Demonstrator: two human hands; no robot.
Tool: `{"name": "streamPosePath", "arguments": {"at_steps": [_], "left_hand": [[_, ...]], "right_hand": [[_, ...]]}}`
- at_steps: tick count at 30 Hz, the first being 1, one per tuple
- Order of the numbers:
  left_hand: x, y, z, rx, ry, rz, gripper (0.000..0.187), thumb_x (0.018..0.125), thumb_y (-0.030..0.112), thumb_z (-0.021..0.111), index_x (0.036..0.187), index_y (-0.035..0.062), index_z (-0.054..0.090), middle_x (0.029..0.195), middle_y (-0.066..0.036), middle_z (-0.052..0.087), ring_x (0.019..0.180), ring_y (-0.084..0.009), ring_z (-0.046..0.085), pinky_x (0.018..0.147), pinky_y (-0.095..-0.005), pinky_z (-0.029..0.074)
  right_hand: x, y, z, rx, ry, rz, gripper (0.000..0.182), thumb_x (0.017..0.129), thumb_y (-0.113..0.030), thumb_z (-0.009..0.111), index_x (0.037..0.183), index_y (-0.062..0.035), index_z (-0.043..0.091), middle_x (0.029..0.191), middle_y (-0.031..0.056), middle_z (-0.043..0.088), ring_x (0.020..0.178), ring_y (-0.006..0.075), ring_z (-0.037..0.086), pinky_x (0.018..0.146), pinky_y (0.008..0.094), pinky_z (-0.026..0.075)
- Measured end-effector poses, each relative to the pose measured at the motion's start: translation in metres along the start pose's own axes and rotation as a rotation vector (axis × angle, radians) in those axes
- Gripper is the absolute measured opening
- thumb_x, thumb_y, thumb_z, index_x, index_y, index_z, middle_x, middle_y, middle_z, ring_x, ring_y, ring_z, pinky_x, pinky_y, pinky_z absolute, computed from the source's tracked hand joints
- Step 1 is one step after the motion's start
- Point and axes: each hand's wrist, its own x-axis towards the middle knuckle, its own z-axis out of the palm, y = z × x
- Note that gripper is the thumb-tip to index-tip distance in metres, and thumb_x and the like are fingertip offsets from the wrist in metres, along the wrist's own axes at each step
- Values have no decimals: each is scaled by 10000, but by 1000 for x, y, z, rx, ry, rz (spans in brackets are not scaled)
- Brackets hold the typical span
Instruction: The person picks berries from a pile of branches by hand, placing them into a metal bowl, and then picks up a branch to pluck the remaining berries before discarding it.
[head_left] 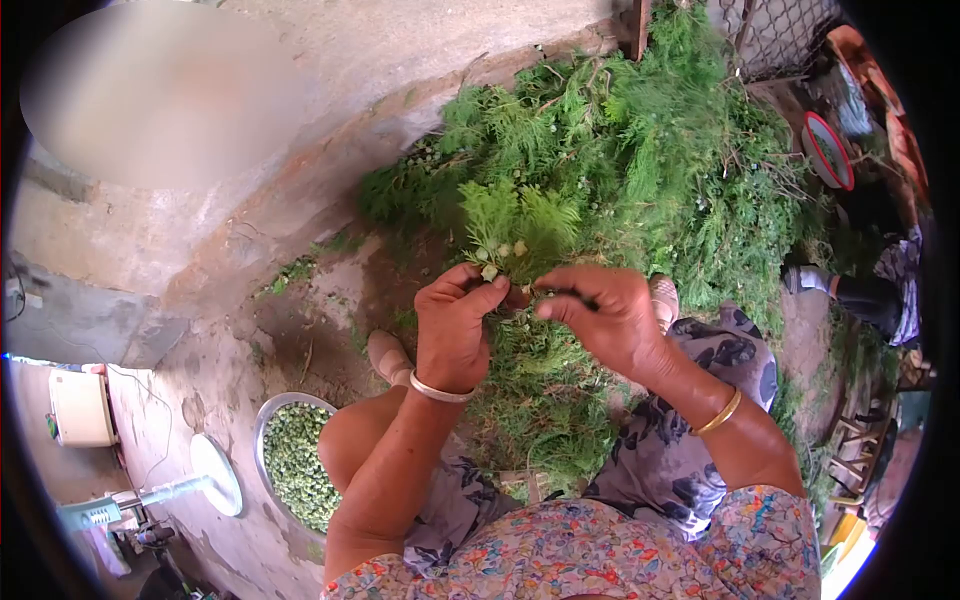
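Observation:
My left hand (455, 325) pinches a leafy green conifer sprig (520, 220) between thumb and fingers, its fronds pointing up and away from me. Small pale green cones (490, 270) sit at the sprig's base, right by my left thumb. Close beside it, my right hand (600, 315) has thumb and forefinger curled toward the sprig's lower end. What lies between those right fingertips, if anything, is too small to make out. Beyond both hands spreads a large heap of cut conifer branches (640, 150).
A metal basin (265, 440) full of small green cones stands by my left knee. A standing fan (215, 475) is at the far left. On the right are a red-rimmed bowl (828, 150) and another person's leg (865, 300). A concrete ledge (330, 130) borders the heap.

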Motion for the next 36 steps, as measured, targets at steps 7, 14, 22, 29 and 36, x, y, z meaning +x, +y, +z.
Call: {"name": "streamPosePath", "arguments": {"at_steps": [7,14,22,29,36], "left_hand": [[-7,-11,3,86,-148,-13,70,787,-54,600,850,-58,631,764,-92,641,671,-183,626,653,-293,502],[-7,-9,8,51,-190,-61,72,788,-33,611,853,-61,627,758,-83,630,673,-184,614,661,-311,510],[-4,-5,8,-65,-240,-171,58,817,-18,589,871,-40,596,762,-99,610,688,-202,591,662,-355,504],[-6,-8,0,-106,-224,-187,76,814,-32,580,885,-55,592,745,-102,600,682,-206,586,647,-359,506],[-6,-9,-4,-64,-150,-180,97,811,-41,579,904,-62,596,746,-109,608,672,-208,599,648,-347,513]], "right_hand": [[9,11,-4,-33,99,130,202,764,-29,707,945,31,641,772,76,664,674,78,568,590,245,475],[10,15,1,0,116,118,68,790,-38,652,803,27,640,622,121,613,540,117,560,499,296,449],[19,4,-5,551,89,577,240,895,-158,584,745,20,639,555,20,561,441,60,463,377,222,332],[31,2,-28,838,296,723,237,916,-212,549,828,8,565,572,25,502,392,62,352,351,196,251],[22,-11,-35,798,77,639,160,836,-125,639,793,27,617,648,43,595,526,59,484,420,185,342]]}}
